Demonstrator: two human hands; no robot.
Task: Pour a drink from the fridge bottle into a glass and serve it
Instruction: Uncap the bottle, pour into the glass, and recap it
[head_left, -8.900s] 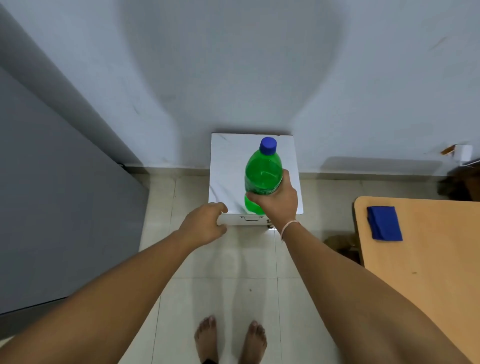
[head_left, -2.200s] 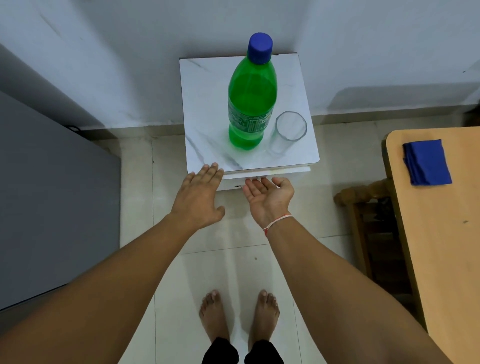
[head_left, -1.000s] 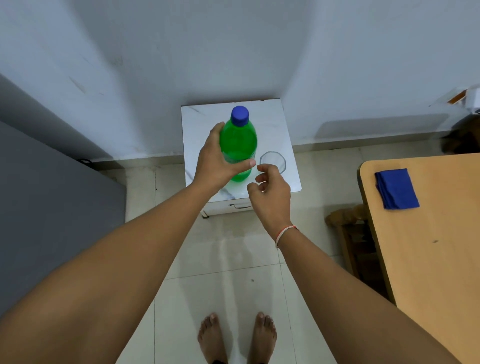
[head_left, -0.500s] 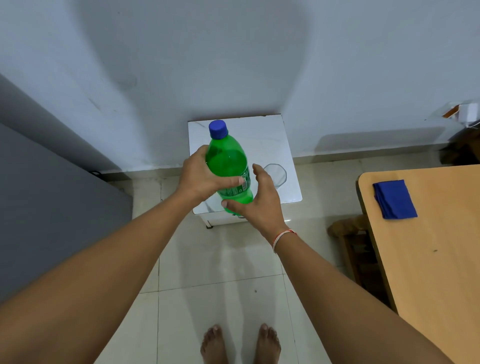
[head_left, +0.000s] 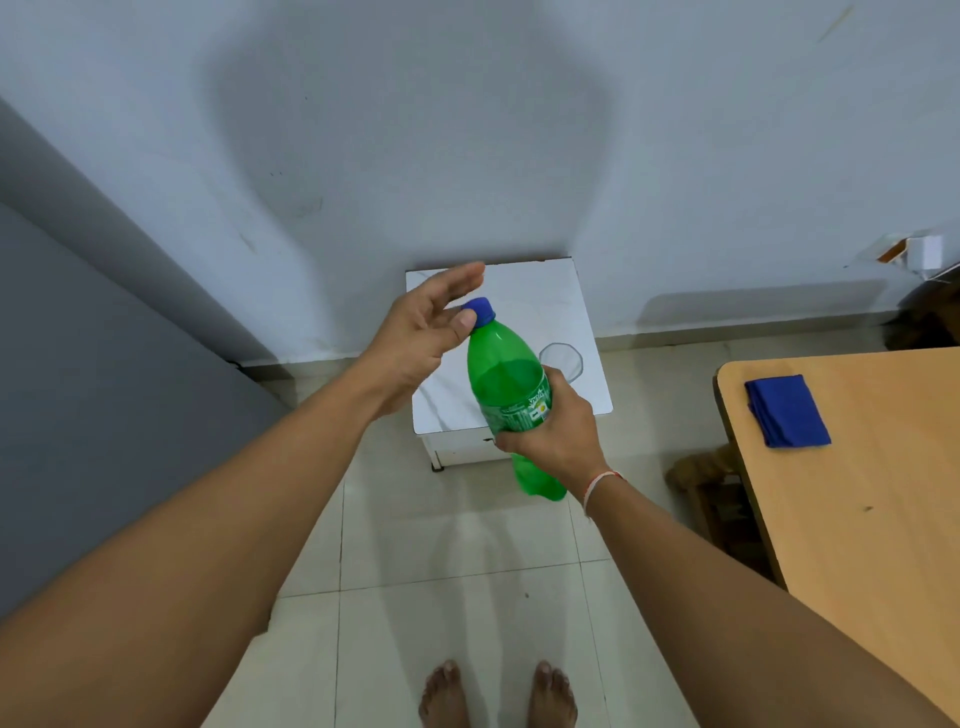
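both hands have swapped jobs — right hand (head_left: 550, 431) now grips the green bottle (head_left: 511, 395) off the stand, left hand (head_left: 421, 338) open-fingered, thumb at the blue cap (head_left: 480, 310) — uncapping looks next

The right hand (head_left: 553, 426) covers part of the green bottle's (head_left: 501, 379) label (its print too small to read); the bottle hides the glass's (head_left: 563, 358) near side.

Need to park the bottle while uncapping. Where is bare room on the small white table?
The small white table is bare across its back and left, behind the blue cap. The glass crowds the right edge. The wooden table is bare in front of the blue cloth.
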